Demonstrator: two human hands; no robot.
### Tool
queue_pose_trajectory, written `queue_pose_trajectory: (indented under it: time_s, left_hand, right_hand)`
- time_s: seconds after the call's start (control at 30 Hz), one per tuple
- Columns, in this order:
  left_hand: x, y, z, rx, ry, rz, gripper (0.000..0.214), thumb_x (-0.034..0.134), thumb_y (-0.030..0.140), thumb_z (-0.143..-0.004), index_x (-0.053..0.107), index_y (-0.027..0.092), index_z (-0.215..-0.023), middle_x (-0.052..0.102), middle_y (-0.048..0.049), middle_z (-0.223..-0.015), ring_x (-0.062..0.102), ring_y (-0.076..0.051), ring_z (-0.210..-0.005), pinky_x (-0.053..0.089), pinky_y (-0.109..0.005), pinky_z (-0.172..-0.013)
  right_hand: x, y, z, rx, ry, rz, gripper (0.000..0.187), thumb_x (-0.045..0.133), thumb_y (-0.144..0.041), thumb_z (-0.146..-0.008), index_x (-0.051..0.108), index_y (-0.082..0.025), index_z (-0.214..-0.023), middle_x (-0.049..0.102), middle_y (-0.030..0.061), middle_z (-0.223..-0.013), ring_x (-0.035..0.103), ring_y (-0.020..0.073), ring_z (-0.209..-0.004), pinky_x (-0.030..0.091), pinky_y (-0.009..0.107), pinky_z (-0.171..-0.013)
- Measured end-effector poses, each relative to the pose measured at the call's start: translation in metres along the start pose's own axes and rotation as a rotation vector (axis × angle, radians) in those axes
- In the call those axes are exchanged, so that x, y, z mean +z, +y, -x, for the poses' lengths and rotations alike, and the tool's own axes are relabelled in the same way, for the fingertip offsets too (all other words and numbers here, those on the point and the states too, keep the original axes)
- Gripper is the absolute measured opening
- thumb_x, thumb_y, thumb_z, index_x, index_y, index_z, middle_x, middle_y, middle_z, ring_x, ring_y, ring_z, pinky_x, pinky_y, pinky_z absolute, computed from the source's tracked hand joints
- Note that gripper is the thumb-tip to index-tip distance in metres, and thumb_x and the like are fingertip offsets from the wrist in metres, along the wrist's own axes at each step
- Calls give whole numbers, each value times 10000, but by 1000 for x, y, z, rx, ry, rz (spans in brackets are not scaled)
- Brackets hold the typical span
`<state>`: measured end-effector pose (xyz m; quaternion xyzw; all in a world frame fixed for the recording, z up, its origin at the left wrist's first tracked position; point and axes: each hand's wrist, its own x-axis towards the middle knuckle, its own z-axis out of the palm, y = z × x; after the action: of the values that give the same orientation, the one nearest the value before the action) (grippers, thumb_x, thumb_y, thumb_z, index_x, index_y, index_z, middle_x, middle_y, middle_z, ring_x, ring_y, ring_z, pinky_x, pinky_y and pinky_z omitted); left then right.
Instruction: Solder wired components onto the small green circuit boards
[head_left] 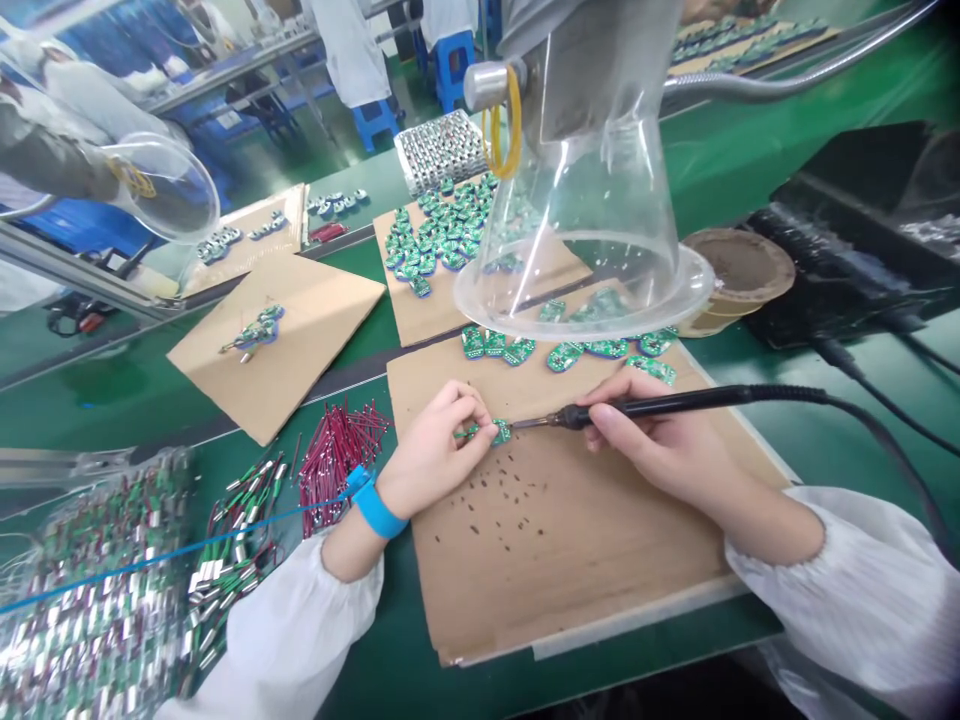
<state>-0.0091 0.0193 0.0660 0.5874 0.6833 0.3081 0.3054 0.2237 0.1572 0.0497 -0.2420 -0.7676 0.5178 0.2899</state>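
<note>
**Left hand** (436, 452): fingertips (480, 410) closed, pinching a small green circuit board (501, 432), holding it over the upper part of a cardboard sheet (555, 550); a blue wrist strap (377, 510) is circling the wrist.

**Right hand** (658, 440): fingers (611, 425) curled, gripping a black soldering iron (645, 407); its tip is reaching the board's right edge, contact not clear from this view.

**Work surface:** a row of green circuit boards (517, 350) is lying along the sheet's far edge, just beyond both hands. Dark specks are marking the open stretch of cardboard nearer the person.

**Overhead:** the clear flared rim of a fume hood (581, 320) is hanging just above that row.

**Left of the sheet:** a bundle of red wires (341, 460) is lying close beside its edge, the cuff-side strap cord crossing nearby.
</note>
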Motion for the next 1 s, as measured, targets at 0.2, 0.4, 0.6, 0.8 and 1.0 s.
queue_pose_trajectory:
  time_s: [0.2,0.4,0.6,0.8,1.0]
  left_hand:
    - [0,2,-2,-10,15,-28,115,576,213,-976,579,179,-866,550,-30,-1030,556,-135,-880,487,-251,-735]
    - [1,2,-1,-21,21,-36,124,578,209,-971,566,179,-851,556,-25,-1014,551,-128,-839,485,-265,-754]
    - [3,1,-1,-10,32,-49,114,570,213,-978,572,181,-868,574,-26,-1023,552,-132,-854,468,-266,-769]
    - [-2,-4,0,-29,-18,-72,118,543,271,-1011,590,199,-929,617,-14,-969,528,-143,-791,449,-300,-770]
    - [-14,-5,-3,2,-145,-3,98,563,279,-1010,628,207,-1001,625,-41,-1095,550,-148,-850,474,-309,-830]
  right_hand:
    - [1,-2,-1,5,-1,-1,204,602,-430,-1025,626,-247,-937,674,1,-669,660,155,-594,528,284,-565]
    - [0,-8,-1,32,62,-82,279,616,-497,-1005,612,-249,-877,644,-9,-629,645,150,-543,525,289,-536]
    - [-1,-12,-2,56,109,-103,312,627,-524,-990,599,-250,-843,623,-10,-611,619,148,-512,506,296,-504]
    - [-2,-12,-3,49,121,-91,311,614,-530,-995,605,-261,-838,611,-13,-569,602,163,-502,499,322,-517]
    - [-2,-7,0,56,110,-143,274,621,-490,-1002,613,-260,-853,617,-14,-621,604,146,-504,483,303,-502]
